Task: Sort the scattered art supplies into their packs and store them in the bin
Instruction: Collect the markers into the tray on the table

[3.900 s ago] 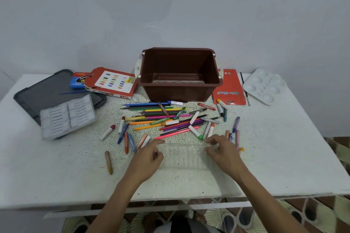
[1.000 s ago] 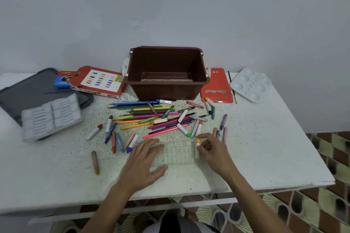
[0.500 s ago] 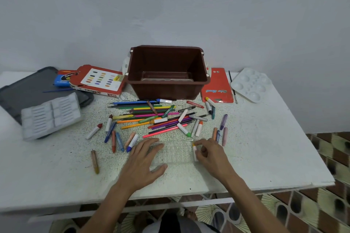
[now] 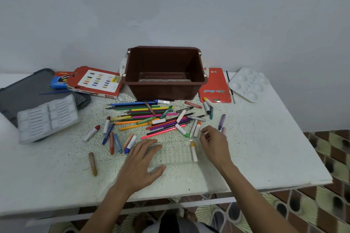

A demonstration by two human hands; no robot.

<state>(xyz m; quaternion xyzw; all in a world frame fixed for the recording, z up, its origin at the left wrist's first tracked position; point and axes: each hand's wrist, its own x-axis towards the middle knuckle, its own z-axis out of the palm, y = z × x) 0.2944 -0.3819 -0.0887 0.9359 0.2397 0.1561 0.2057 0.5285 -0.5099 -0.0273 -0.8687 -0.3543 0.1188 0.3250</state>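
Observation:
A clear plastic tray [image 4: 176,154] lies near the table's front edge. My left hand [image 4: 141,164] rests flat on its left end, fingers spread. An orange-tipped white crayon [image 4: 193,151] lies in the tray's right end. My right hand [image 4: 215,143] hovers just right of it, fingers loosely curled and holding nothing, by a pink crayon [image 4: 223,130]. Scattered pencils, markers and crayons [image 4: 151,117] fill the table's middle. The brown bin [image 4: 164,73] stands behind them with a clear tray in its bottom.
A red crayon box [image 4: 94,83] and a blue pack [image 4: 59,80] lie left of the bin, by a grey lid [image 4: 22,89] and a white slotted tray [image 4: 47,117]. A red pack [image 4: 215,86], a brush [image 4: 230,87] and a white palette [image 4: 248,83] lie right.
My right hand set the orange-tipped crayon into the tray's right end and let go, then lifted toward the crayons behind. My left hand stayed on the tray.

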